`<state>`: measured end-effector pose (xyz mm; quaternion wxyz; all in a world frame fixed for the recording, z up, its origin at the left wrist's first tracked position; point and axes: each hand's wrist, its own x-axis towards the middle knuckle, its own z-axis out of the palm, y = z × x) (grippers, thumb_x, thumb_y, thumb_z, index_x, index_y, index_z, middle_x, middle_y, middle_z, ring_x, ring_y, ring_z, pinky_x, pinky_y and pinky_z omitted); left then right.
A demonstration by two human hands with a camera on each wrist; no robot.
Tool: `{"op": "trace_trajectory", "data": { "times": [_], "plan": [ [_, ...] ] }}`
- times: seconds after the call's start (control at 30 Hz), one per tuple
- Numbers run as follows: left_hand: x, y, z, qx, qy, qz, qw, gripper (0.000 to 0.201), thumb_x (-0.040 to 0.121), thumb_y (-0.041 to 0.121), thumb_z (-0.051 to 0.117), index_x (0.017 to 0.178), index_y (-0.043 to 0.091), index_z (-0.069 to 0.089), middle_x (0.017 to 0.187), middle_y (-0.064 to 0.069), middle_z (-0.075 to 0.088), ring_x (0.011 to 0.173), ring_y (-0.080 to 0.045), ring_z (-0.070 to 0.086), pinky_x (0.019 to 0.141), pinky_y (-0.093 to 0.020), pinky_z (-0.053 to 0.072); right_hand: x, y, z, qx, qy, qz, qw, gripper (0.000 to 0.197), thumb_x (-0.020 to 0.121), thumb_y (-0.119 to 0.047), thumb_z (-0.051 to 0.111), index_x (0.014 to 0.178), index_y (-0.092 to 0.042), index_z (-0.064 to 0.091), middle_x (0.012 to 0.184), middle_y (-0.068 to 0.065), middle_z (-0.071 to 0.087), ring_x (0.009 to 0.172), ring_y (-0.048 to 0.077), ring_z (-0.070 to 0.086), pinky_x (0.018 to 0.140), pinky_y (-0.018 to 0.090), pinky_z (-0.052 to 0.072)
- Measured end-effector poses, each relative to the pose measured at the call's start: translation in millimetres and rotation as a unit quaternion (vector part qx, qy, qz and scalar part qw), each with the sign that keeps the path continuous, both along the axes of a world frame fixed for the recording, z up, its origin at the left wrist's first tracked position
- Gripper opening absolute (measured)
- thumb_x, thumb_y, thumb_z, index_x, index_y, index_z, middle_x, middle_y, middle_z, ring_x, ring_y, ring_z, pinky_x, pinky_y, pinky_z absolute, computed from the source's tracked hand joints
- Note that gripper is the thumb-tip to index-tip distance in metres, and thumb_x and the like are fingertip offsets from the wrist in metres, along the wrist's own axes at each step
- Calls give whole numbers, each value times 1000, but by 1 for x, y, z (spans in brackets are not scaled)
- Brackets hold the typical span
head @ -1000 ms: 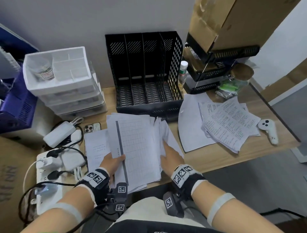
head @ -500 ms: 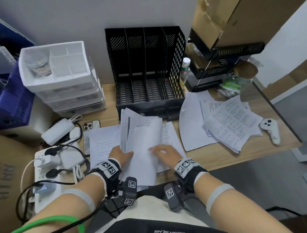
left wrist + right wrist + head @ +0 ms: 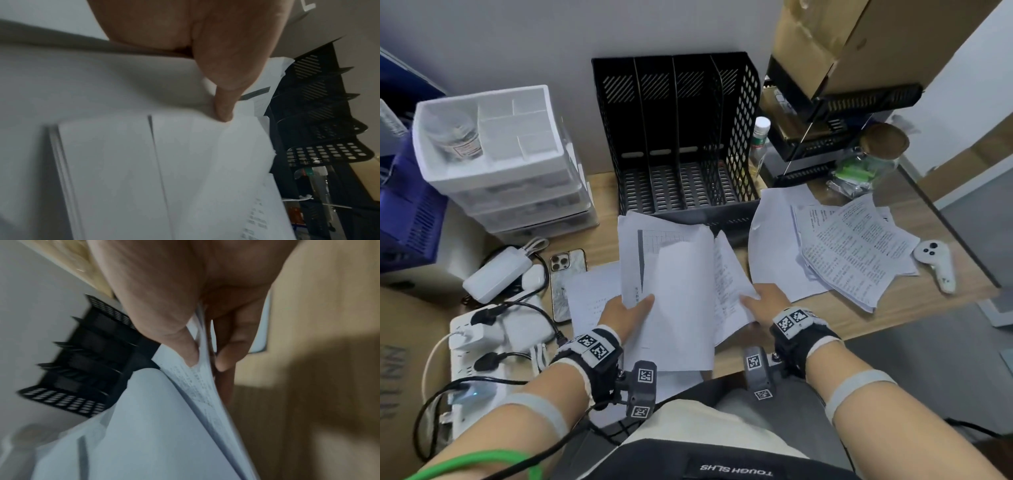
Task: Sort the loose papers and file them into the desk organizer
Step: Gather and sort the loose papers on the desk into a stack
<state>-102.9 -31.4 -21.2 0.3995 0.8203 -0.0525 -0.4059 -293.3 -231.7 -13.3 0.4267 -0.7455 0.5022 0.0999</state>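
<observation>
At the far left a white drawer unit [image 3: 496,161] is standing on the desk [image 3: 893,315], with a phone [image 3: 566,274] lying in front of it beside a single sheet [image 3: 589,301]. Next along, the left hand [image 3: 625,313] is pinching the lower left edge of a stack of papers [image 3: 681,291], thumb on top of the sheets, and is holding it raised over the desk edge. The stack is fanning open, a gridded page peeking out at the back. The right hand [image 3: 765,301] is gripping the stack's right side, thumb [image 3: 185,350] pressing printed sheets against curled fingers beneath; the wrist view is blurred, so it seems to be separating a few pages. Behind the stack, the black desk organizer [image 3: 678,144] is standing with all slots bare. To the right, more printed papers [image 3: 856,250] are lying spread out, a white controller [image 3: 936,262] beside them.

Sorting is still under way, and nothing is filed. Next, squaring one group and sliding it upright into a slot will need a firm two-handed hold.
</observation>
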Motion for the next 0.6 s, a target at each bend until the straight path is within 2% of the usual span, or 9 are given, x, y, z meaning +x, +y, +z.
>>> {"op": "trace_trajectory", "data": {
  "times": [0.07, 0.13, 0.17, 0.2, 0.27, 0.37, 0.43, 0.53, 0.6],
  "plan": [
    [5, 0, 1, -20, -4, 8, 1000, 57, 84, 55, 66, 118, 10, 69, 113, -11, 74, 101, -34, 70, 97, -48, 54, 0, -7, 34, -31, -25, -24, 999, 26, 95, -23, 49, 115, -20, 66, 105, 6, 67, 74, 31, 71, 64, 31, 59],
    [8, 1, -1, -34, -7, 4, 999, 65, 77, 64, 65, 115, 11, 69, 110, -8, 75, 100, -33, 70, 97, -49, 54, -6, -17, 70, -88, -50, -56, 993, 21, 96, -20, 45, 104, -22, 64, 89, 4, 63, 57, 26, 67, 41, 20, 48],
    [8, 0, 1, -44, -4, -1, 999, 62, 77, 63, 65, 113, 12, 70, 108, -6, 75, 100, -32, 71, 97, -48, 54, -11, -22, 87, -126, -68, -73, 987, 21, 96, -19, 44, 98, -16, 65, 82, 7, 63, 53, 24, 66, 37, 18, 42],
    [7, -1, 6, -50, -4, -6, 999, 54, 81, 60, 64, 109, 14, 69, 107, -4, 74, 99, -30, 70, 97, -45, 54, -16, -28, 105, -161, -95, -97, 978, 23, 96, -19, 44, 92, -11, 65, 76, 10, 63, 49, 23, 64, 36, 17, 38],
    [4, -3, 16, -61, -6, -9, 998, 32, 92, 48, 61, 105, 18, 66, 106, -3, 73, 98, -28, 69, 97, -41, 52, -28, -37, 134, -193, -195, -175, 946, 23, 97, -20, 44, 86, -11, 62, 71, 8, 62, 44, 19, 66, 33, 18, 35],
    [2, -8, 23, -97, 10, 12, 995, 26, 95, 42, 60, 105, 19, 67, 105, -6, 75, 98, -29, 72, 97, -45, 54, -41, -43, 160, -172, -387, -286, 860, 22, 99, -21, 44, 110, -14, 62, 97, 2, 72, 56, 26, 73, 33, 19, 34],
    [2, -12, 24, -129, 44, 45, 990, 27, 93, 42, 64, 103, 18, 70, 103, -8, 77, 94, -32, 74, 94, -49, 56, -44, -42, 164, -147, -455, -322, 817, 27, 99, -18, 44, 122, -13, 57, 104, 3, 73, 58, 26, 73, 35, 19, 37],
    [-2, -19, 31, -164, 89, 80, 979, 28, 92, 38, 67, 108, 15, 69, 103, -12, 78, 94, -34, 74, 90, -53, 58, -41, -30, 152, -90, -490, -348, 794, 25, 100, -15, 46, 124, -11, 53, 103, 9, 72, 57, 22, 72, 37, 19, 42],
    [-3, -23, 35, -189, 107, 102, 971, 37, 90, 39, 70, 116, 13, 66, 108, -12, 77, 97, -34, 74, 91, -56, 57, -39, -16, 138, -36, -480, -350, 804, 27, 99, -13, 49, 125, -9, 52, 105, 14, 72, 63, 22, 74, 41, 20, 49]
  ]
}}
